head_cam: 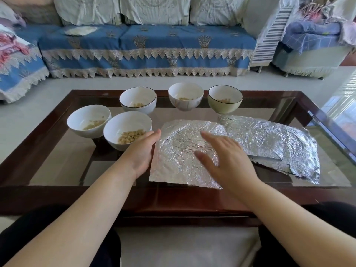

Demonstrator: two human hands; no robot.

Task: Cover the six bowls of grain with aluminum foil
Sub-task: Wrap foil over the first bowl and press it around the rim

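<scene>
Five open bowls show, and one sheet of foil lies right under the two hands.

Both hands are at the near foil sheet (185,151), which lies flat-ish near the front edge of the glass coffee table (57,160). My guess is the sixth bowl hides under it, but I cannot tell. The left hand (142,153) touches the sheet's left edge with straight fingers and grips nothing. The right hand (225,158) is spread loose over the sheet's right half, holding nothing. The closest open bowl, the front white bowl (127,130), sits just left of the left hand, so that hand is nearer to it. More foil, the spare foil stack (273,143), lies to the right, toward the table's right edge, nearer the right hand.
</scene>
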